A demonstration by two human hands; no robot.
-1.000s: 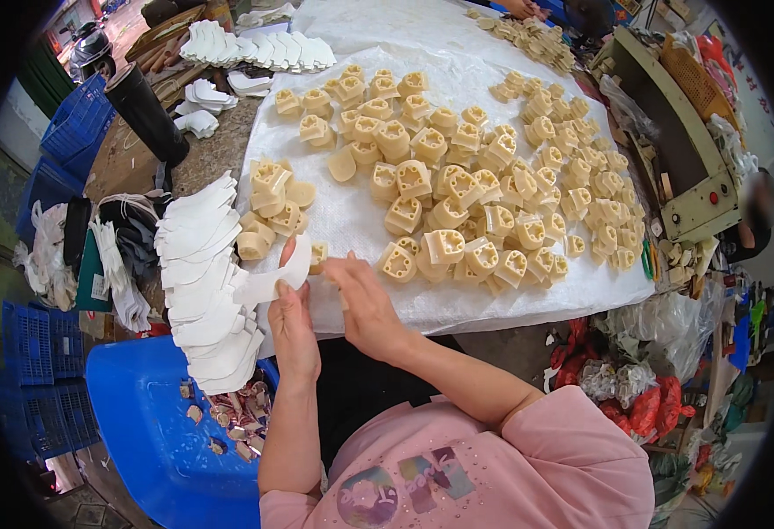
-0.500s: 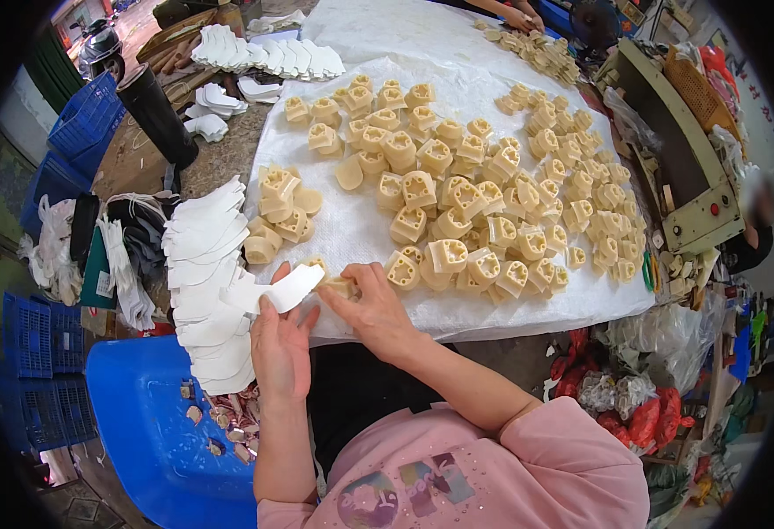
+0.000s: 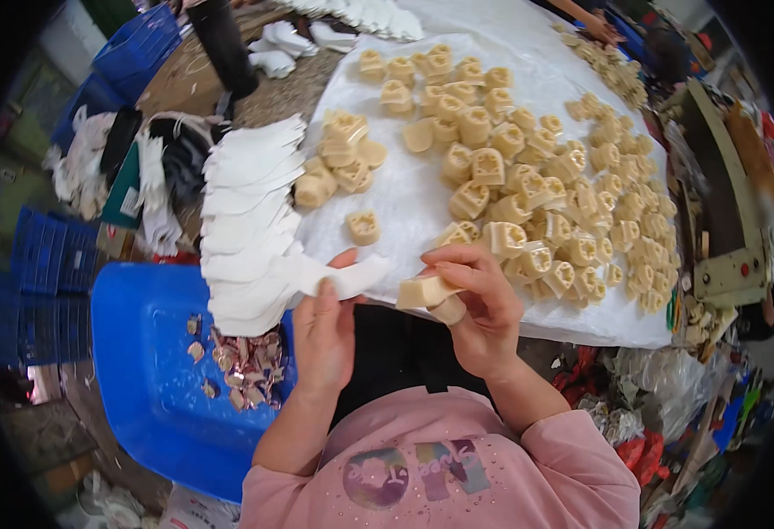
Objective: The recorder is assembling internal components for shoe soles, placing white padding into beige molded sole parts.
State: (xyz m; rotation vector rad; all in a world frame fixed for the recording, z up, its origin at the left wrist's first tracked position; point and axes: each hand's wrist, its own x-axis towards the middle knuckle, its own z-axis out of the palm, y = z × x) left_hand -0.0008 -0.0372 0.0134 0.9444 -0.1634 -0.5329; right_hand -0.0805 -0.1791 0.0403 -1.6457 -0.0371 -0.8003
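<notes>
My left hand [image 3: 323, 331] pinches a flat white paper strip [image 3: 347, 278] at the table's near edge. Level with it, a little to the right, my right hand [image 3: 480, 304] grips a cream-coloured moulded block [image 3: 422, 291] by its sides. The two hands are a short gap apart. Beyond them many similar cream blocks [image 3: 528, 185] lie spread over a white sheet [image 3: 413, 198]. One single block [image 3: 362, 227] sits alone just past my left thumb.
A fanned stack of white paper strips [image 3: 246, 220] lies along the sheet's left edge. A blue plastic tub [image 3: 145, 370] with scraps [image 3: 241, 366] stands at lower left. Blue crates [image 3: 39, 282] are far left, a machine [image 3: 731, 212] at right, more blocks [image 3: 616, 75] far back.
The view has shifted closer. My right hand has drawn the block away to the right, off the white strip that my left hand keeps holding.
</notes>
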